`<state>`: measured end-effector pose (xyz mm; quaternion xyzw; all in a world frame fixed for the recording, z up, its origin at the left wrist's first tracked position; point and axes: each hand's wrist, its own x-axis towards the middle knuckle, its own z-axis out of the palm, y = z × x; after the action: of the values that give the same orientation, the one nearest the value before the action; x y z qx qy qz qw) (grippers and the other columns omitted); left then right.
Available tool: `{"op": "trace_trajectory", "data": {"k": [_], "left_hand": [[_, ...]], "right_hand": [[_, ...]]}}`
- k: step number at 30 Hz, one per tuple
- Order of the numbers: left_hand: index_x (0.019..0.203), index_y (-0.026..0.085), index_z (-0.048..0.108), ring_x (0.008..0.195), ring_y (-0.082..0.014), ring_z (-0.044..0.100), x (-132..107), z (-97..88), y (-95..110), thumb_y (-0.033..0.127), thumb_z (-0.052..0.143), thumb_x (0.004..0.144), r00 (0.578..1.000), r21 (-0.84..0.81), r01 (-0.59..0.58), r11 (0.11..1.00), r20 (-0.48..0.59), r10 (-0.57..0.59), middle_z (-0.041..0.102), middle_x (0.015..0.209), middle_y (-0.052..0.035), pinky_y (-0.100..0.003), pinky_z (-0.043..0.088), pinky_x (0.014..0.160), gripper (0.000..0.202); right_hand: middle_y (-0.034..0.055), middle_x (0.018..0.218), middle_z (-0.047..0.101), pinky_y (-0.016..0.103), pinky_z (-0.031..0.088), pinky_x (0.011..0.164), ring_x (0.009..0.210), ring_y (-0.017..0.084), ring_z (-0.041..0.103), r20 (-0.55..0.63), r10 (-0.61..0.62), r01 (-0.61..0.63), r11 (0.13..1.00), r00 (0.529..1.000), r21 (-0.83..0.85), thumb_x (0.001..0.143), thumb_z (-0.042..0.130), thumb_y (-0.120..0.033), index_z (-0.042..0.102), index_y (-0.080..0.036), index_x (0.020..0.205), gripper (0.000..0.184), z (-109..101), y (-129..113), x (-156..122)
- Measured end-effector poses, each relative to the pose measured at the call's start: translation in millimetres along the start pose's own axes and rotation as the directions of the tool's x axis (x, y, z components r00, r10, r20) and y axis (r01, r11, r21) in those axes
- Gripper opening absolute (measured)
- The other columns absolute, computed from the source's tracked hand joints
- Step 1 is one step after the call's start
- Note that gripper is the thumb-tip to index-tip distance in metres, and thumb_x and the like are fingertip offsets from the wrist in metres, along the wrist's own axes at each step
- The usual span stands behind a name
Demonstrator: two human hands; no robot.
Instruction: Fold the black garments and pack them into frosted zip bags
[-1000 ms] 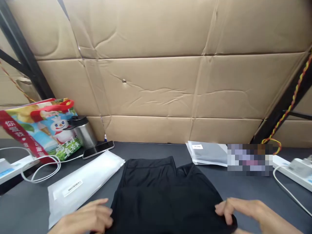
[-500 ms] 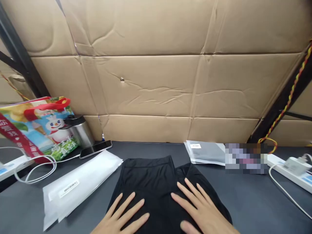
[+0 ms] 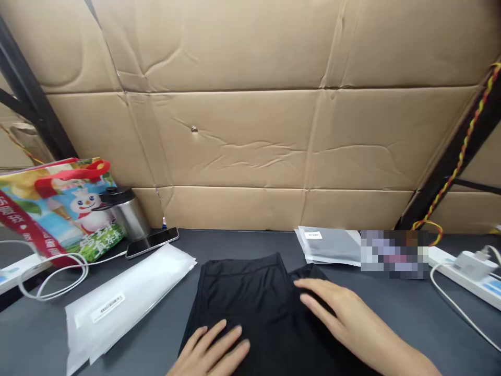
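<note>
A pair of black pants (image 3: 246,292) lies on the dark tabletop in front of me, waistband toward the back, with a bunched part at the right. My left hand (image 3: 213,350) rests on the lower left of the cloth, palm down with its fingers spread. On the right part of the pants, just below its top edge, is my right hand (image 3: 336,313). Its thumb and index finger stretch left over the cloth, a gap between them; the other fingers are mostly hidden behind the index finger.
White plastic packaging bags (image 3: 125,303) with a barcode label lie left. More clear bags (image 3: 332,245) lie at the back right beside a pixelated patch. A phone (image 3: 152,243), steel flask (image 3: 131,214), printed bag (image 3: 78,209) and power strip (image 3: 469,269) stand around. Cardboard (image 3: 250,130) walls the back.
My right hand has gone from lying flat with fingers spread to a sideways pose nearer the top of the pants' right part. My left hand has slid slightly right and down; the pants shifted a little right.
</note>
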<state>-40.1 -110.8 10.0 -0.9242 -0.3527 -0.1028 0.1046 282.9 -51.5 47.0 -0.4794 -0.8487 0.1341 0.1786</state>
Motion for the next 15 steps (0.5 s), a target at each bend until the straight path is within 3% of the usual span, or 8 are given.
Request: {"op": "trace_trajectory", "data": {"k": [2,5,9,12,15], "left_hand": [[0.147,0.035,0.015,0.124,-0.0247,0.049,7,-7.4,-10,0.042,0.04,0.097,0.992,-0.092,0.124,0.988,0.006,-0.124,0.044,0.141,0.0011,-0.038,0.044,0.099,0.056],[0.147,0.033,0.014,0.135,-0.027,0.029,15,-10.9,-34,0.033,0.041,0.098,0.962,-0.107,0.272,0.956,0.008,-0.273,0.032,0.148,-0.0001,-0.051,0.027,0.108,0.056],[0.147,0.032,0.014,0.137,-0.0307,0.022,15,5.7,-57,0.038,0.042,0.097,0.954,-0.023,0.298,0.954,0.032,-0.297,0.026,0.151,-0.0031,-0.058,0.025,0.106,0.058],[0.147,0.032,0.01,0.137,-0.0298,0.022,10,17.1,-61,0.039,0.041,0.097,0.946,-0.003,0.319,0.948,0.053,-0.319,0.023,0.151,-0.0033,-0.055,0.03,0.105,0.059],[0.147,0.033,0.008,0.137,-0.0287,0.021,7,19.7,-58,0.039,0.041,0.098,0.942,-0.002,0.333,0.943,0.046,-0.332,0.022,0.152,-0.0022,-0.052,0.032,0.105,0.059]], "right_hand": [[0.0034,0.142,0.044,0.047,0.031,0.108,0.133,0.024,0.034,-0.064,-0.063,0.062,0.998,0.996,-0.02,0.096,0.036,-0.043,0.043,-0.03,0.136,0.043,8,3,15],[0.003,0.147,0.035,0.05,0.025,0.11,0.137,0.025,0.023,0.023,-0.152,0.153,0.987,0.988,-0.056,0.095,0.036,-0.046,0.034,-0.03,0.141,0.049,24,7,27],[0.004,0.148,0.032,0.047,0.028,0.11,0.136,0.024,0.026,0.065,-0.154,0.159,0.985,0.986,-0.065,0.095,0.034,-0.047,0.031,-0.03,0.142,0.05,27,15,28],[0.0072,0.147,0.035,0.046,0.032,0.108,0.135,0.024,0.031,-0.11,-0.122,0.105,0.984,0.986,-0.145,0.093,0.041,-0.045,0.035,-0.026,0.14,0.051,13,35,37],[0.011,0.142,0.043,0.051,0.03,0.108,0.134,0.027,0.032,-0.266,-0.135,0.05,0.952,0.954,-0.302,0.091,0.047,-0.034,0.041,-0.021,0.137,0.048,1,69,51]]}}
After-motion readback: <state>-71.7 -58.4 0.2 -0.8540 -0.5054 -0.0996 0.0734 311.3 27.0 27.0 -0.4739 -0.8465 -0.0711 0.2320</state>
